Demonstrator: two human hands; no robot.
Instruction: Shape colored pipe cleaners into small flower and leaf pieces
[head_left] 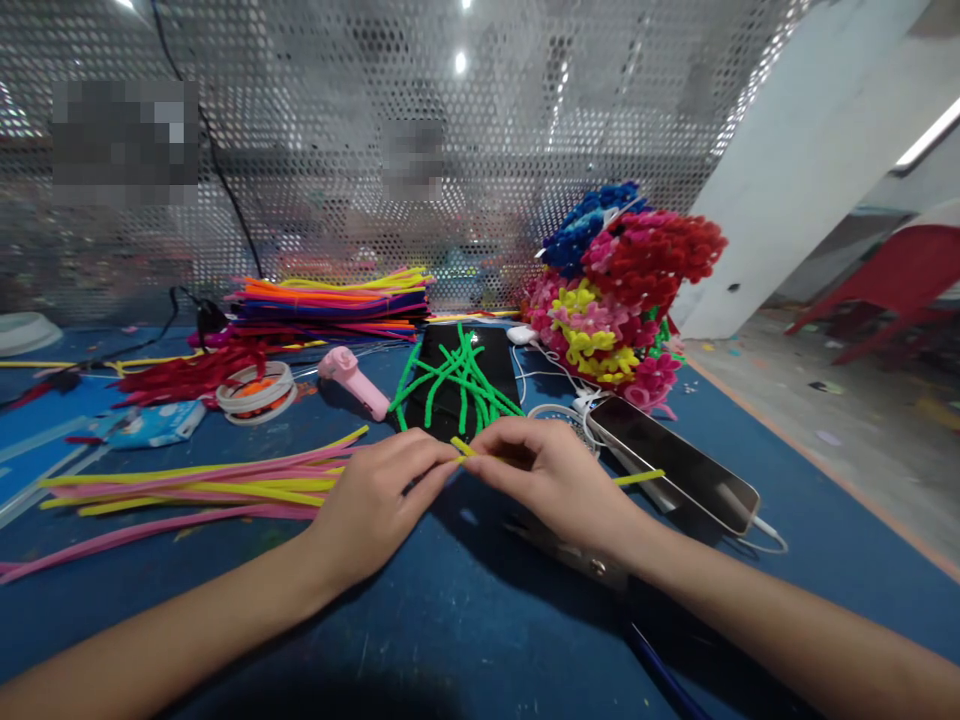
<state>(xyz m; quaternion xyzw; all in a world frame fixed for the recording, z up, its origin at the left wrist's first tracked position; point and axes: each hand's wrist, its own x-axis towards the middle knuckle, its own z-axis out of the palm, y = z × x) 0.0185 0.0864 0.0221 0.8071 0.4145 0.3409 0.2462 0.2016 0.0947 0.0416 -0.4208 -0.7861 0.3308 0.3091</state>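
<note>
A yellow pipe cleaner (pixel 637 478) runs through my right hand (pixel 562 485). Its short end stands up between the fingertips and its tail sticks out past the wrist. My right thumb and fingers are pinched on it. My left hand (pixel 382 500) is closed too, thumb and forefinger pressed together at the same end; its fingertips meet the right ones. Beside and partly behind the left hand lie loose yellow and pink pipe cleaners (pixel 210 485). Just beyond both hands, bent green pipe cleaners (pixel 461 375) rest on a black pad (pixel 499 352).
A phone (pixel 675 460) with a white cable lies right. Below the right wrist is a riveted metal tool (pixel 596 567), partly hidden. Bunches of fuzzy flowers (pixel 622 300), a pipe cleaner stack (pixel 330 305), a pink device (pixel 352 382) and a tape roll (pixel 257 393) stand behind.
</note>
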